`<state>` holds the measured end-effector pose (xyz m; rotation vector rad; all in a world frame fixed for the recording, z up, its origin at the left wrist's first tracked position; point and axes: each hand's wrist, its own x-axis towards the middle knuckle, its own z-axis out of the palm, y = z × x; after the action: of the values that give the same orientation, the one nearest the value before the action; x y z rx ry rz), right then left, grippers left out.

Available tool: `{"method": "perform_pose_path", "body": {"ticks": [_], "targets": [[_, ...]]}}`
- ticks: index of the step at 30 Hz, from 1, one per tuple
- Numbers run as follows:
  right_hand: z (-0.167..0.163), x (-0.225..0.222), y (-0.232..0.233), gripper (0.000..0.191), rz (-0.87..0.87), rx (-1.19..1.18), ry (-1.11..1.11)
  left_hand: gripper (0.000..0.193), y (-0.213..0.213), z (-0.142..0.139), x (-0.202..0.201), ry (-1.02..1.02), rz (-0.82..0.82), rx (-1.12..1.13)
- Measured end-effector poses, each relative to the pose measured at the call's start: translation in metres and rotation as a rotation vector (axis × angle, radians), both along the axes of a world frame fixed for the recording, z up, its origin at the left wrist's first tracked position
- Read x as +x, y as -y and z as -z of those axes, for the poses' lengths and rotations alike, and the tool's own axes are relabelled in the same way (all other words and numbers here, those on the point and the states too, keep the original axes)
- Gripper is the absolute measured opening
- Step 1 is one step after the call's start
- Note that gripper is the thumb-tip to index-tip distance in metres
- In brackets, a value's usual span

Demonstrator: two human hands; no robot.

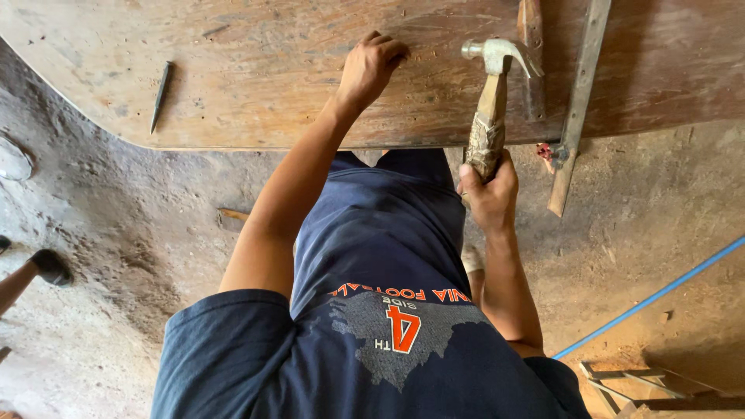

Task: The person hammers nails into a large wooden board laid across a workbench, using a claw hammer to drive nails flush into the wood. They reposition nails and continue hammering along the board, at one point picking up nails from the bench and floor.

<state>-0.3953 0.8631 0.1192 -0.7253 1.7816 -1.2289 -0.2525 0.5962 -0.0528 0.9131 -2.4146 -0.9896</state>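
A wide wooden board spans the top of the head view. My left hand rests on it with its fingers curled and pinched together at the tips; whether they hold a nail I cannot tell. My right hand grips the wooden handle of a claw hammer. The metal hammer head hovers just above the board, a little to the right of my left hand. My dark blue shirt fills the lower middle of the view.
A dark metal punch or chisel lies on the board at the left. A narrow wooden strip and a second tool handle lie at the right. Below is dirt floor, with a blue cord at the right and a shoe at the left.
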Motion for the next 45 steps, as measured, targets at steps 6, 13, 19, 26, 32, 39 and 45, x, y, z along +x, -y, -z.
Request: {"method": "perform_pose_path", "body": {"ticks": [6, 13, 19, 26, 32, 39, 45], "targets": [[0.027, 0.011, -0.005, 0.053, -0.054, -0.172, -0.464, 0.009, -0.003, -0.002, 0.005, -0.06, 0.0, -0.021], [0.074, 0.015, 0.016, 0.045, -0.203, 0.094, -0.607, 0.009, -0.001, -0.004, 0.004, -0.063, 0.022, -0.047], [0.042, 0.008, 0.002, 0.05, -0.085, -0.18, -0.603, 0.045, -0.002, -0.016, 0.025, -0.201, -0.03, 0.212], [0.041, 0.018, 0.029, 0.045, -0.302, 0.26, -0.645, 0.044, 0.002, -0.048, 0.068, -0.073, -0.067, 0.096], [0.024, 0.02, 0.011, 0.052, 0.018, -0.389, -0.591, 0.053, 0.004, -0.06, 0.105, -0.012, -0.162, -0.077], [0.036, 0.059, 0.032, 0.041, -0.084, 0.138, -0.637, 0.059, 0.021, -0.07, 0.15, 0.006, -0.129, -0.056], [0.02, 0.067, 0.015, 0.037, 0.238, -0.359, -0.508, 0.061, 0.028, -0.077, 0.186, 0.053, -0.171, -0.061]]}}
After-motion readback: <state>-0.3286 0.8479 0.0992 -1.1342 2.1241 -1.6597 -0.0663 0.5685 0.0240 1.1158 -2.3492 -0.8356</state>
